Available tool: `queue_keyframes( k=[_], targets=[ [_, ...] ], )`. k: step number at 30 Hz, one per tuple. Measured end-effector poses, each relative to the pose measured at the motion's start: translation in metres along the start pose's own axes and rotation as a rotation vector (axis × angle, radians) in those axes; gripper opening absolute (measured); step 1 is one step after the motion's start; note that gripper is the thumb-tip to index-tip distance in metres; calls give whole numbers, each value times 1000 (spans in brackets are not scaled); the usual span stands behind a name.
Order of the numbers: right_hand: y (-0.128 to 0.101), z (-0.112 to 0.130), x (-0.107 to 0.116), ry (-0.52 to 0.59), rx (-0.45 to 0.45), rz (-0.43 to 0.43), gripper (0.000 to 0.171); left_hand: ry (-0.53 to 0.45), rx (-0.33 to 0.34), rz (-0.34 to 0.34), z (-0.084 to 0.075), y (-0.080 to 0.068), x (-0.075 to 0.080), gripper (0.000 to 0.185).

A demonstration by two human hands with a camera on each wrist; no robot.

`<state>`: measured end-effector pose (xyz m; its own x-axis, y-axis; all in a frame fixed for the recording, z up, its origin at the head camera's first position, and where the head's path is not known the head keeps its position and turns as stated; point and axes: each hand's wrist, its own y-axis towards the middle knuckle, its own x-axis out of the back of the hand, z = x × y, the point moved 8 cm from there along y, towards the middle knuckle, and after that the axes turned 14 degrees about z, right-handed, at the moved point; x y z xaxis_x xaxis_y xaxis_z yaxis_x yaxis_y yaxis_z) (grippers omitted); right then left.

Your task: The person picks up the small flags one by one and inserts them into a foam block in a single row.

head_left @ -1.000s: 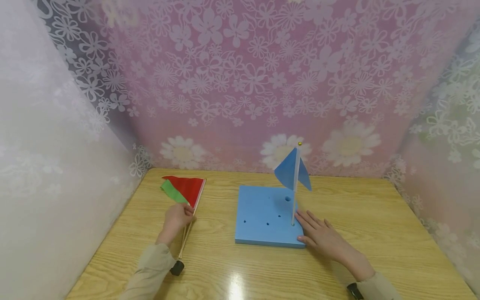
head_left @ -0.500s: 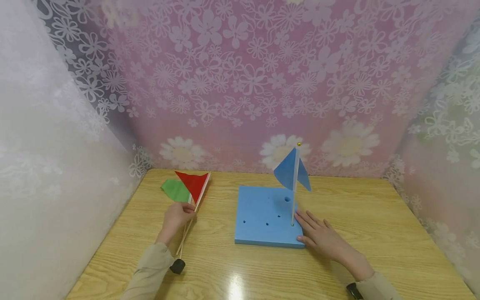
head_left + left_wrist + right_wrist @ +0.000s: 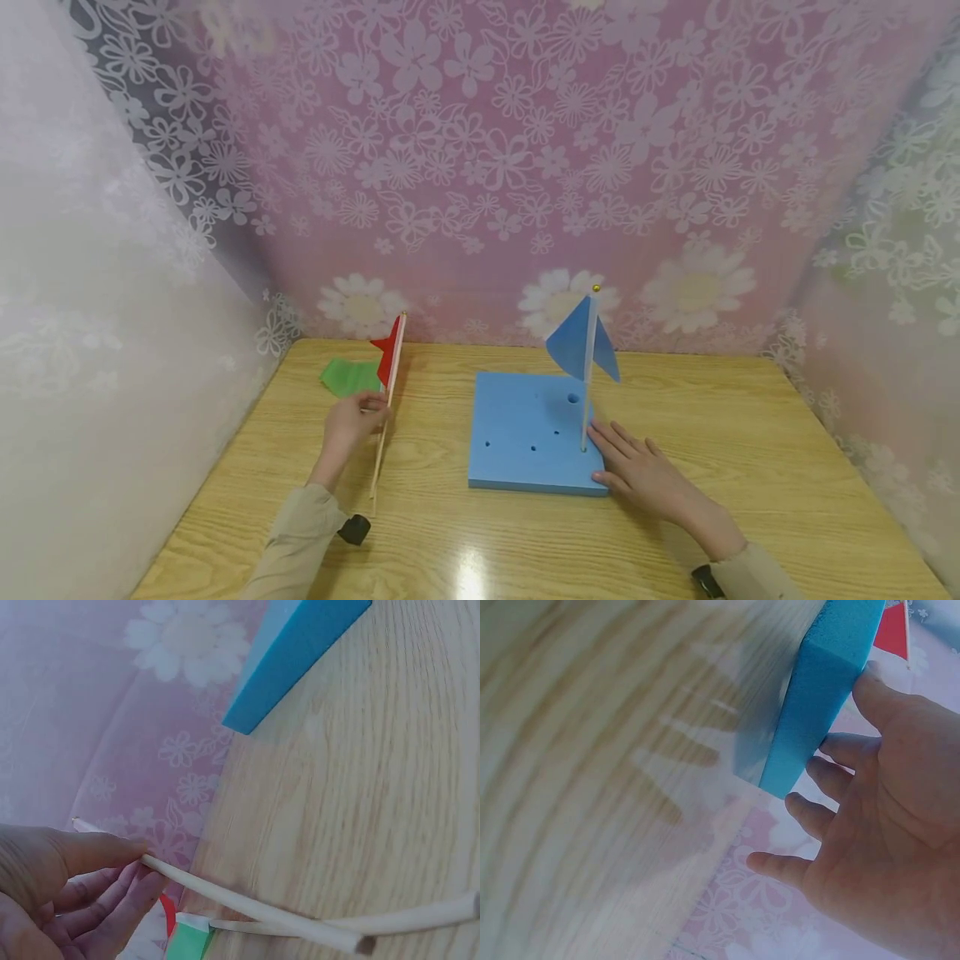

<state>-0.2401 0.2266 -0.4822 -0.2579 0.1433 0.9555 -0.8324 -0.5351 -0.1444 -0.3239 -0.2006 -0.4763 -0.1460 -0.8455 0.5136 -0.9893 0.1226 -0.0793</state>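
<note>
My left hand (image 3: 352, 427) pinches the wooden stick of a red flag (image 3: 388, 354) between thumb and fingers, its cloth raised and the stick slanting down toward me. A green flag (image 3: 351, 377) lies on the table just behind that hand, its stick (image 3: 420, 916) crossing under the held one in the left wrist view. At the centre lies a blue foam board (image 3: 517, 417) with several holes. Upright in its right part stands a blue flag (image 3: 572, 342) with a gold tip. My right hand (image 3: 648, 479) rests with spread fingers against the board's right edge.
A wood-grain table (image 3: 450, 550) carries everything. Behind it hangs a pink flowered curtain (image 3: 480, 208), and pale flowered cloth (image 3: 127, 350) closes in the left side. Dark straps sit at both sleeves.
The red flag has come up off the green one and turned more upright in my left hand. The green flag stays lying on the table. My right hand keeps its place at the board.
</note>
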Motion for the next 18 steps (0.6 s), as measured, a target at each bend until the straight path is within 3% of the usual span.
queue_keyframes(
  k=[9,18],
  targets=[
    [-1,0,1,22,5,10,65,-97,-81,-63,-18,3,-1,25],
    [-2,0,1,37,6,14,65,-218,-260,-127,-54,1,-10,26]
  ],
)
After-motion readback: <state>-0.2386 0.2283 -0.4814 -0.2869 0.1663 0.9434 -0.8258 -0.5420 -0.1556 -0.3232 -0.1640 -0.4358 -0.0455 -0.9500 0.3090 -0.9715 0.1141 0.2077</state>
